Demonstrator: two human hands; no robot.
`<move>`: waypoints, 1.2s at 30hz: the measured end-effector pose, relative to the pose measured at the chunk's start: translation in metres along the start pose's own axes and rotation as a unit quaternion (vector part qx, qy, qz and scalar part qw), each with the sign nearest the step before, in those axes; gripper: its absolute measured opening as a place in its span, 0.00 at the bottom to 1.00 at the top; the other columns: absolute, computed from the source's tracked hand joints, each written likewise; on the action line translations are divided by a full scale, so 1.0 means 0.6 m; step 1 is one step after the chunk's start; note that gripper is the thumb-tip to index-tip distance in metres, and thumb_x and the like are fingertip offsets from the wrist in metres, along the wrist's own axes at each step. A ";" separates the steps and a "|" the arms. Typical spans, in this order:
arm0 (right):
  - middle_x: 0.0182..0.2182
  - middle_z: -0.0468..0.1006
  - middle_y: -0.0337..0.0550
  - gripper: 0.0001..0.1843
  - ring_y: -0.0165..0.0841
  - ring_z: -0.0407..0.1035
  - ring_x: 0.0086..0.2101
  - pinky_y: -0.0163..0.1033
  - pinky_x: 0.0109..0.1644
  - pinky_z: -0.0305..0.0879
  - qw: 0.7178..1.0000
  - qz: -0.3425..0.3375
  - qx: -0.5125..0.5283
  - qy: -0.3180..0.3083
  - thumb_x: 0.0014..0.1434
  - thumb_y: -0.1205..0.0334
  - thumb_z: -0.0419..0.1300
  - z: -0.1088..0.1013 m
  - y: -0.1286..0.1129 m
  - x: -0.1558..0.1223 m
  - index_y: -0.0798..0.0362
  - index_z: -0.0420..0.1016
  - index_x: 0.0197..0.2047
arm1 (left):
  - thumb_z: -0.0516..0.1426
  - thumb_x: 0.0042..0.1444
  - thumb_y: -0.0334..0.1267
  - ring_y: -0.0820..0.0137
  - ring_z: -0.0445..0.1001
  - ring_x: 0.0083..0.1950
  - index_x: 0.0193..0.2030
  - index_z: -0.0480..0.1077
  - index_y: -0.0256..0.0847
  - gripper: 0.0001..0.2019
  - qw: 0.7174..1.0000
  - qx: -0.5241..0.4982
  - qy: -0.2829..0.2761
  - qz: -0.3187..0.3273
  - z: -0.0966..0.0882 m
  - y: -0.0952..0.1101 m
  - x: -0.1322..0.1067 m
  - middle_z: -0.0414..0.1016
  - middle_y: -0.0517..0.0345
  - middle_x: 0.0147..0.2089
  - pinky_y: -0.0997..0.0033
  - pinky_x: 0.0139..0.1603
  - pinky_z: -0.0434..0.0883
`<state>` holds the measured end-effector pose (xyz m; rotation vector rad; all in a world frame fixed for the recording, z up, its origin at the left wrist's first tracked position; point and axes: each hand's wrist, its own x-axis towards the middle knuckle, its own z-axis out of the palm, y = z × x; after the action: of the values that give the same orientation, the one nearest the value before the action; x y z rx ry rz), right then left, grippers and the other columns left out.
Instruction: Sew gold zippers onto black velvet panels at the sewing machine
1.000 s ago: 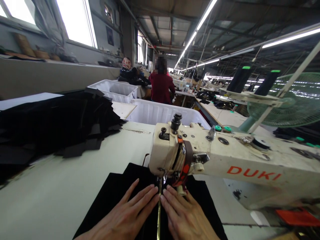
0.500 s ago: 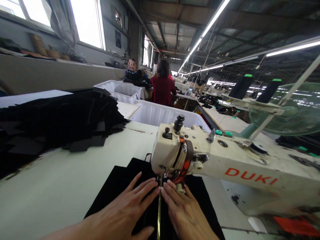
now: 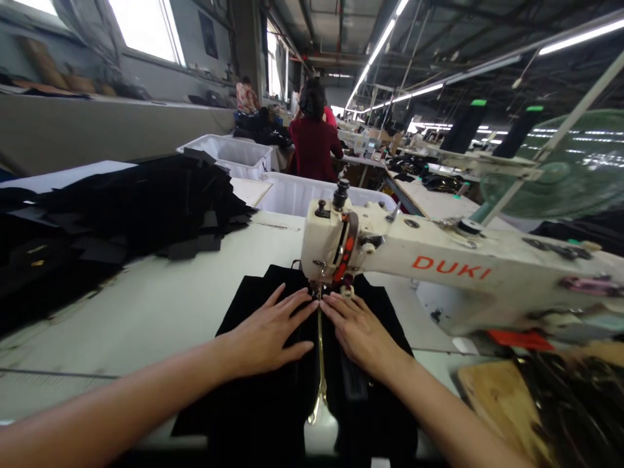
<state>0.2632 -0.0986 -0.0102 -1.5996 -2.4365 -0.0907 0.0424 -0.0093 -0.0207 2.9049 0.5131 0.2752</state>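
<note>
Black fabric [image 3: 273, 390] under left hand [image 3: 266, 331], right hand [image 3: 358, 331], both spread flat (fingers extended), flanking gold zipper [image 3: 320, 351]

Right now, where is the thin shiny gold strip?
Head view, low centre: the thin shiny gold strip lies on flat black fabric between left hand and right hand.

Factory hall. Bright windows [image 3: 146, 26] at 10 o'clock above a grey wall ledge [image 3: 97, 130]. Fluorescent tube rows [image 3: 385, 36] run along the dark ceiling [image 3: 463, 26] at 12. White tabletop [image 3: 146, 305]; white bins [image 3: 229, 153] at 11, green fan [image 3: 575, 169] at 2.
</note>
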 end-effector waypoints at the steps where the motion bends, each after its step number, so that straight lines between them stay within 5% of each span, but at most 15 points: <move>1: 0.61 0.70 0.53 0.27 0.42 0.62 0.62 0.56 0.67 0.56 1.000 0.014 0.017 -0.004 0.61 0.75 0.53 -0.005 -0.013 -0.009 0.58 0.67 0.63 | 0.51 0.70 0.47 0.55 0.46 0.75 0.73 0.51 0.39 0.29 1.000 -0.001 -0.006 -0.001 -0.001 0.016 -0.012 0.53 0.41 0.73 0.40 0.72 0.43; 5: 0.56 0.74 0.51 0.21 0.38 0.66 0.58 0.51 0.68 0.57 0.989 0.082 0.117 0.044 0.64 0.72 0.53 -0.015 -0.086 -0.065 0.57 0.70 0.60 | 0.59 0.62 0.55 0.49 0.46 0.74 0.74 0.47 0.38 0.42 1.000 -0.023 0.014 -0.001 0.008 0.095 -0.086 0.50 0.41 0.74 0.42 0.70 0.53; 8: 0.59 0.71 0.52 0.27 0.41 0.62 0.61 0.54 0.69 0.53 0.978 0.103 0.165 0.070 0.62 0.62 0.63 -0.007 -0.130 -0.105 0.55 0.66 0.63 | 0.59 0.61 0.40 0.53 0.50 0.73 0.73 0.50 0.41 0.36 0.996 -0.049 0.078 -0.018 0.024 0.124 -0.127 0.54 0.48 0.73 0.46 0.71 0.55; 11: 0.61 0.68 0.55 0.40 0.45 0.58 0.63 0.57 0.71 0.48 0.980 0.084 0.162 0.073 0.54 0.55 0.71 0.006 -0.145 -0.121 0.58 0.63 0.65 | 0.50 0.68 0.33 0.60 0.59 0.70 0.67 0.63 0.45 0.22 0.986 -0.115 0.106 -0.059 0.024 0.112 -0.134 0.65 0.57 0.68 0.52 0.69 0.58; 15: 0.59 0.71 0.51 0.37 0.43 0.60 0.62 0.55 0.71 0.46 0.985 0.063 0.148 0.070 0.56 0.56 0.70 0.008 -0.150 -0.119 0.56 0.63 0.65 | 0.48 0.72 0.43 0.62 0.65 0.67 0.64 0.67 0.47 0.18 0.968 -0.202 0.085 -0.123 0.002 0.083 -0.127 0.70 0.59 0.64 0.53 0.67 0.61; 20: 0.58 0.71 0.52 0.31 0.43 0.62 0.60 0.57 0.70 0.49 0.988 0.045 0.130 0.074 0.61 0.60 0.65 0.002 -0.170 -0.130 0.57 0.63 0.65 | 0.48 0.71 0.35 0.61 0.57 0.71 0.66 0.64 0.50 0.19 0.985 -0.154 0.041 -0.068 0.000 0.081 -0.136 0.64 0.60 0.69 0.50 0.68 0.58; 26: 0.54 0.74 0.49 0.29 0.42 0.66 0.57 0.57 0.68 0.55 0.973 0.094 0.160 0.134 0.59 0.65 0.66 0.014 -0.181 -0.134 0.54 0.67 0.62 | 0.48 0.59 0.19 0.62 0.53 0.73 0.72 0.54 0.45 0.34 0.996 -0.059 0.056 0.023 0.014 0.102 -0.143 0.60 0.53 0.71 0.45 0.71 0.51; 30: 0.48 0.77 0.46 0.16 0.42 0.70 0.52 0.59 0.65 0.59 0.951 0.160 0.175 0.198 0.62 0.69 0.61 0.027 -0.190 -0.120 0.49 0.75 0.53 | 0.47 0.57 0.18 0.62 0.55 0.72 0.72 0.52 0.43 0.36 0.994 -0.042 0.085 0.052 0.020 0.112 -0.140 0.61 0.52 0.70 0.48 0.71 0.55; 36: 0.44 0.77 0.44 0.18 0.40 0.71 0.48 0.60 0.64 0.59 0.944 0.189 0.167 0.212 0.62 0.75 0.55 0.027 -0.208 -0.104 0.49 0.75 0.51 | 0.46 0.56 0.18 0.64 0.57 0.71 0.72 0.52 0.41 0.36 0.993 -0.045 0.086 0.060 0.034 0.114 -0.142 0.61 0.52 0.70 0.54 0.70 0.60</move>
<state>0.1705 -0.2024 -0.0310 -1.6499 -1.6917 0.0391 -0.0102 -0.1055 -0.0390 2.8420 0.3426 0.5559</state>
